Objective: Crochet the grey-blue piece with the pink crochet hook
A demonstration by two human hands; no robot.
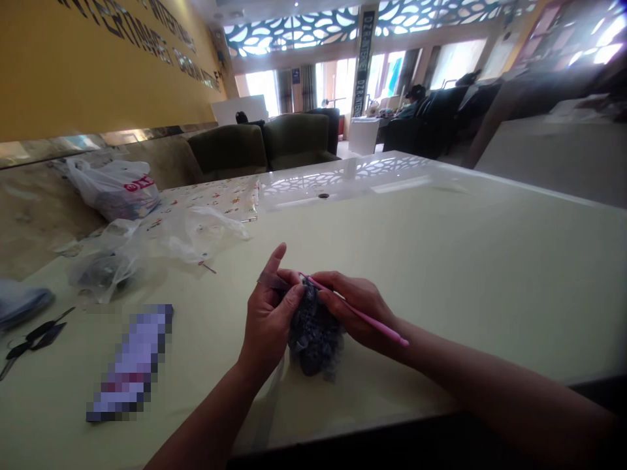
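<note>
Bare forearms reach in from the bottom of the view, over the near edge of a smooth, pale table [465,274]. The left hand [269,310] is partly closed: its thumb and a finger pinch the top of a dark grey, bumpy piece [316,339], while one finger points up. A thin, flat grey strip [274,282] lies across its fingers. The right hand [360,303] is closed around a slim, glossy pink hook [365,318], whose tip touches the top of the piece. This piece hangs between the two hands, rough and rounded at its bottom.

To the left lies a long flat object [132,359], bluish purple with a reddish patch (it is covered with coarse squares, so I cannot tell what it is). Beyond it are crinkled clear bags [200,232], and a small pin-like thing [208,267] with a red end is beside them. A white plastic bag [117,186] carries red letters, which I cannot read surely. It sits near a shiny cloth [220,196] with small printed figures.

"DZR" is readable on the dark pillar [365,59]; the yellow wall [147,98] has slanted capital letters. Right of the hands, the tabletop stretches wide to its straight far edge.
</note>
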